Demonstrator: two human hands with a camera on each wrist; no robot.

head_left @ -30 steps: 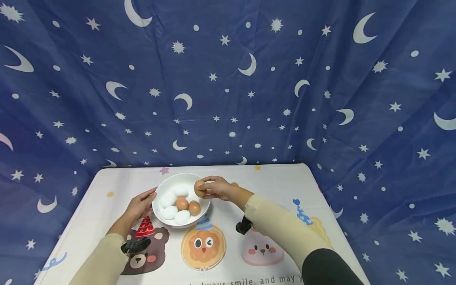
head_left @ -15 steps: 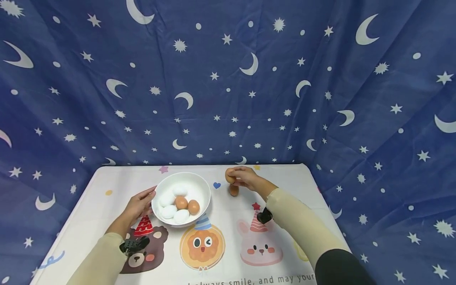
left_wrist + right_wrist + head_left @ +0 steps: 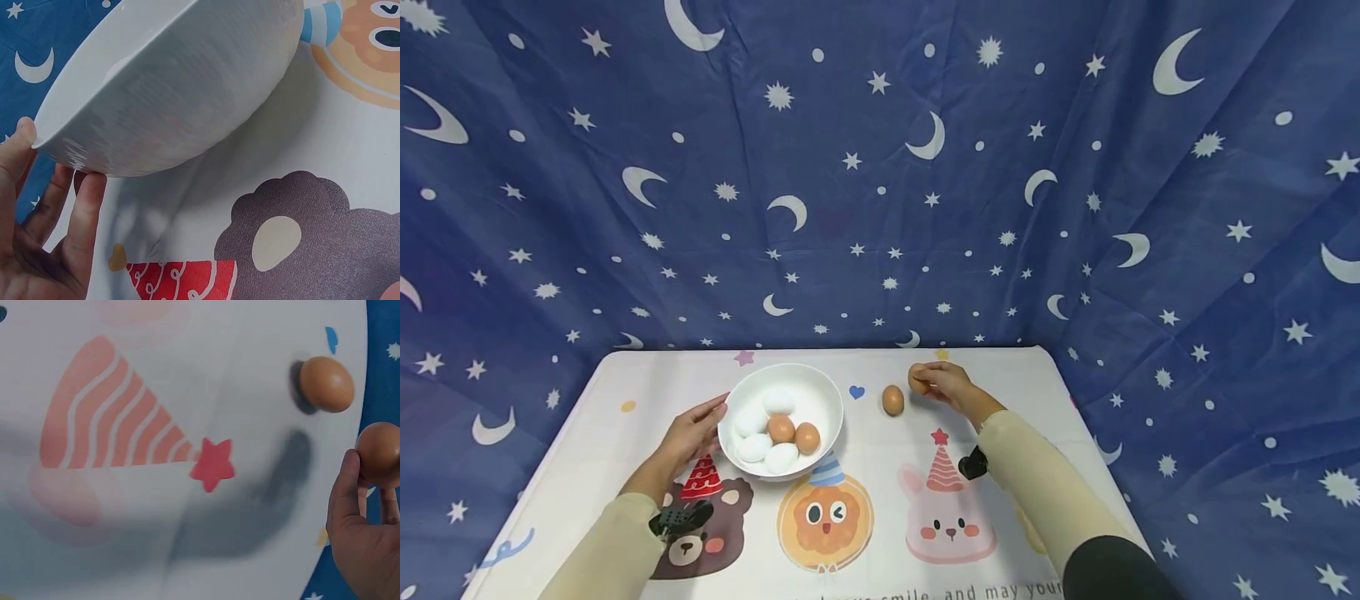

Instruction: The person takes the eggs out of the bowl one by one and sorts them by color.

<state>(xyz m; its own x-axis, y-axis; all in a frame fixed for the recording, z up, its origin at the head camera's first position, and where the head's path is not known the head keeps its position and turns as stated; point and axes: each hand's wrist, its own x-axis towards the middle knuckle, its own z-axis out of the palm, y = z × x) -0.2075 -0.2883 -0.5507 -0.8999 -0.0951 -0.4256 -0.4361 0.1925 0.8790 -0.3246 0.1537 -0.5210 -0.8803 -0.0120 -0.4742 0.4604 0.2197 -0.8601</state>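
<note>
head view: right grip (image 3: 951,385), spread just egg-wide, pinches a brown egg (image 3: 913,382), its contact with the bench (image 3: 1026,396) hard to tell, near a second egg (image 3: 892,401), while the left grip (image 3: 692,433) clasps the white bowl (image 3: 829,408) by its rim, probably to steady it.

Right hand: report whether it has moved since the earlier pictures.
Yes: the right hand has moved rightward, away from the bowl, judged against the printed orange face.
</note>
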